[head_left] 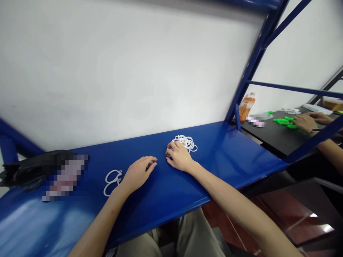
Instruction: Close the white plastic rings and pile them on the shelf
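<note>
A pile of thin white plastic loops (pixel 190 144) lies on the blue tabletop (pixel 160 200) near the wall. My right hand (pixel 178 156) rests over the pile's near left side, palm down, with its fingers bent and apart. Loops under that palm are hidden. To the left, my left hand (pixel 138 173) hovers low over the table or touches it, which I cannot tell. Its thumb and fingers are slightly apart, with nothing visible between them. Beside its wrist lie a couple of white loops (pixel 107 189), small tabs on them, partly covered by my forearm.
A black plastic bag (pixel 32 167) sits at the table's left end beside a blurred-out packet (pixel 65 176). A blue metal post (pixel 249 67) rises at the right end. Beyond it, another person's hands (pixel 305 122) work over green pieces (pixel 285 122) on a dark table, near an orange drink bottle (pixel 247 107).
</note>
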Available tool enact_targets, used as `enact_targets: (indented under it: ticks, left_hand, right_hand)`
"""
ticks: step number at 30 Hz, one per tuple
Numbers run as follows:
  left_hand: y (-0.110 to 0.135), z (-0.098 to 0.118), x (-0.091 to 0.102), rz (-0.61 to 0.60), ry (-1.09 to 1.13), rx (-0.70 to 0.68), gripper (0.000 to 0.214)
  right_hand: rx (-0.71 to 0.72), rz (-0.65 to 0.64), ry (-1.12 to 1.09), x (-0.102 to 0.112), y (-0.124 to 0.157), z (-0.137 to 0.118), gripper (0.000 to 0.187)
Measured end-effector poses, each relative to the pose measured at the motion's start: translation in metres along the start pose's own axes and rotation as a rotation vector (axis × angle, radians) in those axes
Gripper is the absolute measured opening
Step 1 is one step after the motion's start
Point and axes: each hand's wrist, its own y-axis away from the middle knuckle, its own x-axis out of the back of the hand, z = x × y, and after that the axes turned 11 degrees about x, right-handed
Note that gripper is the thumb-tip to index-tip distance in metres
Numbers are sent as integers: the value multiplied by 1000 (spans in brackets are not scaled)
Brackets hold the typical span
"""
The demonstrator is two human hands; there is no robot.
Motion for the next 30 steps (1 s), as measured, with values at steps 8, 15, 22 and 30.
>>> enact_targets:
  ticks: [8,15,22,30]
  left_hand:
    - [-1,0,4,67,-157,10,29]
    - [8,-20,31,319,-651,381,47]
    - [1,-35,18,86,-362,244,38]
    - [-2,5,10,-49,163,-63,30]
  right_hand:
    - [-91,-18,77,2,0,3,15]
    - [163,-56,-69,2,-2,-17,18]
    - [245,-132,-162,3,-2,-29,17]
    - [237,-137,-127,5,-3,-27,16]
